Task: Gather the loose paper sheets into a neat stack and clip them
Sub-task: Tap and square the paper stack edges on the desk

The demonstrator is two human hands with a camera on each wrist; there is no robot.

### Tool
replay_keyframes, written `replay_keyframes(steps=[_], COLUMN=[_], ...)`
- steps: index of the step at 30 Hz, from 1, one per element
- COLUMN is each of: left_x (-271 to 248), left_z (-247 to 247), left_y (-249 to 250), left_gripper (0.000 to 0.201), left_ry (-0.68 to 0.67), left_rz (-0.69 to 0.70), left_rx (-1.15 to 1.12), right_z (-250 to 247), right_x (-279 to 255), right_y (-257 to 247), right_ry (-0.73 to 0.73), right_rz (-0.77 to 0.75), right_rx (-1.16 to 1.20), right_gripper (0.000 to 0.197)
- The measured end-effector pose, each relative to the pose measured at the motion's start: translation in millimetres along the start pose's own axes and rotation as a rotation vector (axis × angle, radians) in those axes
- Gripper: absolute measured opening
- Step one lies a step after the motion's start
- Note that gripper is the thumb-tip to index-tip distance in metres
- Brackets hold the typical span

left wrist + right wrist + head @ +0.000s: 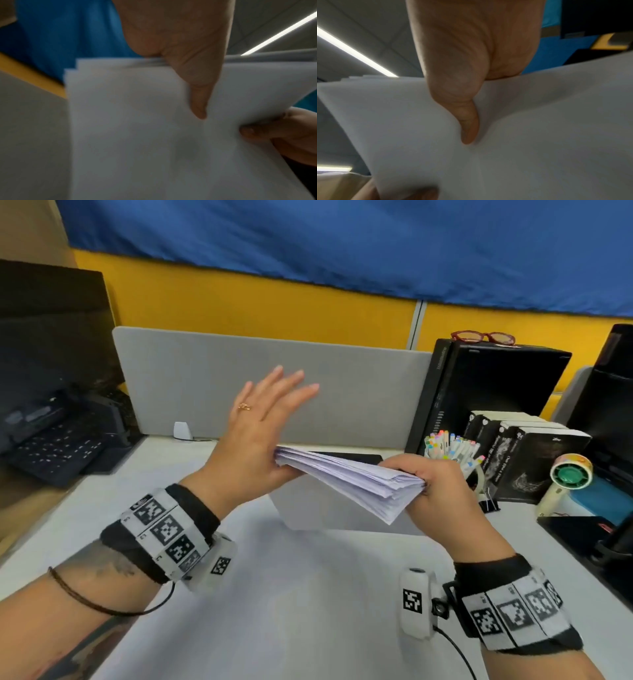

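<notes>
A thick stack of white paper sheets [346, 477] is held in the air above the white desk [291, 594], its edges uneven and fanned. My left hand [270, 419] has straight, spread fingers, and its palm presses against the stack's left edge. Its thumb [197, 94] lies flat against the sheets [137, 135]. My right hand [438, 484] grips the stack's right end, fingers curled over the top. Its thumb [467, 121] presses on the underside of the paper [539, 135]. A black binder clip [488, 503] lies on the desk just right of my right hand.
A grey divider panel [274, 385] stands behind the hands. At the right are a marker holder [452, 446], black books [527, 460], a tape roll [568, 474] and a black computer case [489, 392] with red glasses [483, 337] on top. A keyboard [58, 446] sits far left.
</notes>
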State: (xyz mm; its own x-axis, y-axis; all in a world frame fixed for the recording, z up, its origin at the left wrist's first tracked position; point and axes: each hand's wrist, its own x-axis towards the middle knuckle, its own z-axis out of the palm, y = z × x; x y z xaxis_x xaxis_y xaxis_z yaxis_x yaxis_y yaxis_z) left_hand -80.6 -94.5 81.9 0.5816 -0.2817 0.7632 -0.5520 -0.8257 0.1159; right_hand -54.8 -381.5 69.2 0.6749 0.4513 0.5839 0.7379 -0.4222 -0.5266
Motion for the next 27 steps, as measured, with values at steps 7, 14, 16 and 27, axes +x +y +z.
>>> replay_keyframes(steps=[7, 14, 16, 27], left_x=[-29.0, -113.9, -140.7, -241.8], left_z=[-74.6, -128.1, -138.7, -149.8], left_y=[-32.8, -77.8, -86.5, -81.7], left_gripper=[0.036, 0.021, 0.033, 0.033], left_ry=[-0.051, 0.459, 0.534, 0.58], left_rz=[-0.2, -0.895, -1.067, -1.507], left_rx=[0.008, -0.324, -0.522, -0.798], right_z=[53.6, 137.1, 161.4, 253.2], right_x=[33.5, 48.0, 43.4, 36.1], right_y=[-49.4, -47.3, -48.8, -85.5], right_ry=[0.366, -0.216, -0.476, -0.916], right_rz=[0.046, 0.765, 0.856, 0.726], right_rx=[0.286, 0.328, 0.307, -0.216], right_gripper=[0.026, 0.1, 0.099, 0.126])
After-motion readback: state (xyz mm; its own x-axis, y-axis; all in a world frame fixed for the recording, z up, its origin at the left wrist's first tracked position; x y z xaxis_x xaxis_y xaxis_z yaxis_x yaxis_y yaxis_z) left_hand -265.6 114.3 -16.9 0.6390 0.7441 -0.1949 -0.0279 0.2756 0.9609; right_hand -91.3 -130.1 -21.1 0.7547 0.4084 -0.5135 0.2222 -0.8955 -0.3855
